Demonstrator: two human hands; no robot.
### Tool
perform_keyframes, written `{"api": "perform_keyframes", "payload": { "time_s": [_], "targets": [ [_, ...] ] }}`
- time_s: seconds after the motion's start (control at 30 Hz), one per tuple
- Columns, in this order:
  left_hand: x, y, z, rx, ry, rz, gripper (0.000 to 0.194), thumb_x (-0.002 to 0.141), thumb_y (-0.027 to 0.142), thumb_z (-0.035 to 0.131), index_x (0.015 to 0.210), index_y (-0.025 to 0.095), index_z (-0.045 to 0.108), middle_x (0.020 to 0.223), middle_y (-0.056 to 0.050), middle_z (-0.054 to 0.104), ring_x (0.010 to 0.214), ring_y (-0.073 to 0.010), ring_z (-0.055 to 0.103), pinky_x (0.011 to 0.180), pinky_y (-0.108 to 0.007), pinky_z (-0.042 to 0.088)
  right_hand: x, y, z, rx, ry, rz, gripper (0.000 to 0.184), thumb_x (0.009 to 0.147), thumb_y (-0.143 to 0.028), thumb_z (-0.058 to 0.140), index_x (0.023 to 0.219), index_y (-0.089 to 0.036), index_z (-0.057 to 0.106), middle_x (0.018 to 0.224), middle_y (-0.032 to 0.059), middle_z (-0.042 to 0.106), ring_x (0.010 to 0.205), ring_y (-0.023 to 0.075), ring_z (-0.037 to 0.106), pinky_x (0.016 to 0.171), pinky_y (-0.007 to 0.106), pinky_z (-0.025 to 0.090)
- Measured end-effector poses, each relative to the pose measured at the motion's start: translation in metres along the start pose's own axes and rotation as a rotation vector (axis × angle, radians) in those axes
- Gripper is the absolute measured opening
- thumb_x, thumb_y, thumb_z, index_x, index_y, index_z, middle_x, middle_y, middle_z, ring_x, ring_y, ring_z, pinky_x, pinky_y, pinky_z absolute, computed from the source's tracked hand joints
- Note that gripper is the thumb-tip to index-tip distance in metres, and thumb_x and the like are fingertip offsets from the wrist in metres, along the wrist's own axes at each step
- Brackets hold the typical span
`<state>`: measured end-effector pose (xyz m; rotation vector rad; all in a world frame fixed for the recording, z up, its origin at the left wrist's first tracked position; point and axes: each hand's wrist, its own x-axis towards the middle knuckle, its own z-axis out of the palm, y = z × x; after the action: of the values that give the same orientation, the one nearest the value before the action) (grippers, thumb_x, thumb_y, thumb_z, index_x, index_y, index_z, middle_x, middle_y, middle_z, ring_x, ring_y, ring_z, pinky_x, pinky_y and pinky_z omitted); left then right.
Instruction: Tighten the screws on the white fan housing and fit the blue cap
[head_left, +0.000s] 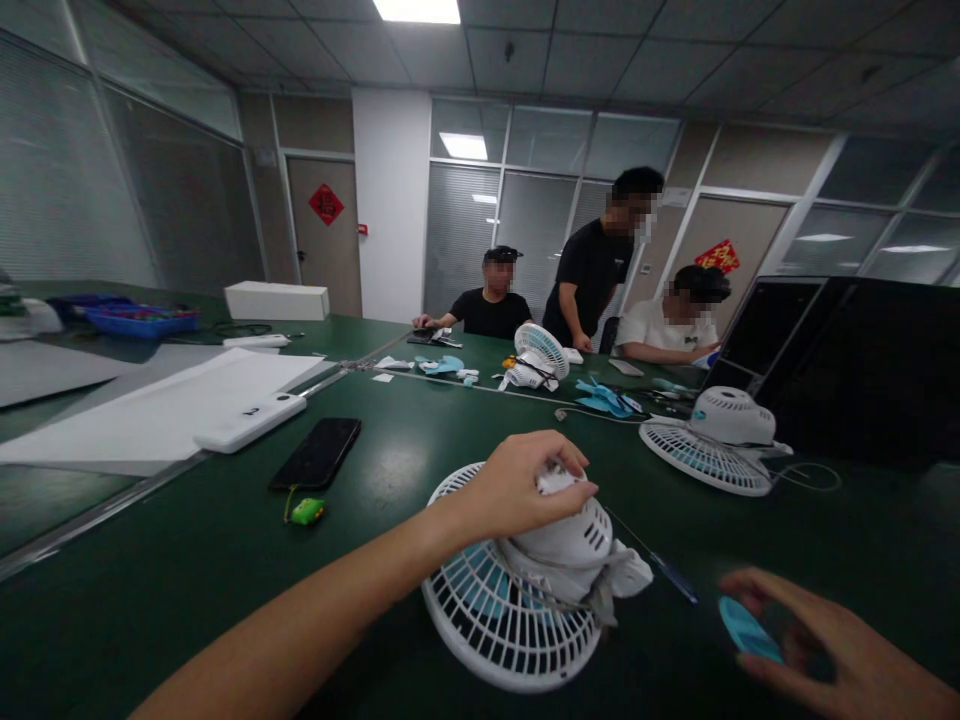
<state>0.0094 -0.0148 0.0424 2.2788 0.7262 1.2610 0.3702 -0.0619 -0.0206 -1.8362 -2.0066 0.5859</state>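
A small white electric fan (517,625) lies on the green table, its grille down and its motor housing up. Light-blue blades show through the grille bars. My left hand (529,480) grips the top of the motor housing, thumb and fingers curled around it. To the right, just over the table, my right hand (825,640) holds a light-blue round cap (750,630) between thumb and fingers. A screwdriver (671,575) with a dark blue handle lies between the fan and my right hand.
A black phone (319,453) with a green charm (307,512) and a white power strip-like bar (251,422) lie left. Another fan (709,455) lies right, near a large black monitor (862,370). Further back stand a third fan (536,355), blue blades (607,397) and several people.
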Motion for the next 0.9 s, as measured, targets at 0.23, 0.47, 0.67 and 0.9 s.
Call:
{"api": "perform_keyframes", "payload": {
  "time_s": [0.23,0.47,0.67,0.9],
  "targets": [
    [-0.001,0.003,-0.002,0.055,-0.032,-0.082,0.027,0.083,0.03,0.068,0.105,0.017,0.061,0.105,-0.007,0.071,0.097,-0.0237,0.066,0.089,-0.039,0.049,0.03,-0.114,-0.014,0.624,0.114,-0.388,0.049,0.074,-0.045,0.078,0.115,-0.028,0.058,0.107,0.0076,0.066,0.089,0.0239,0.068,0.073,0.033,0.059],
    [-0.004,-0.002,-0.001,0.053,0.069,-0.048,0.073,0.07,0.032,0.08,0.129,0.015,0.04,0.133,-0.017,0.052,0.123,-0.0304,0.053,0.105,-0.047,0.043,0.073,-0.18,0.029,0.854,0.07,-0.755,0.031,0.074,-0.037,0.081,0.095,-0.025,0.062,0.109,0.0054,0.065,0.107,0.0218,0.062,0.088,0.033,0.054],
    [-0.004,-0.006,0.0,0.031,0.057,-0.068,0.094,0.063,0.04,0.085,0.135,0.016,0.029,0.138,-0.02,0.044,0.13,-0.0341,0.046,0.109,-0.053,0.039,0.086,-0.178,0.054,0.922,0.085,-0.735,0.032,0.075,-0.04,0.08,0.096,-0.023,0.064,0.107,0.0077,0.064,0.109,0.0244,0.061,0.093,0.038,0.05],
    [-0.005,-0.004,-0.003,0.014,0.053,-0.045,0.081,0.067,0.039,0.083,0.131,0.019,0.037,0.129,-0.015,0.051,0.121,-0.0324,0.053,0.104,-0.051,0.043,0.08,-0.175,0.058,0.925,0.125,-0.683,0.039,0.069,-0.048,0.081,0.093,-0.023,0.063,0.11,0.0092,0.067,0.105,0.0251,0.064,0.09,0.037,0.051]
  ]
}}
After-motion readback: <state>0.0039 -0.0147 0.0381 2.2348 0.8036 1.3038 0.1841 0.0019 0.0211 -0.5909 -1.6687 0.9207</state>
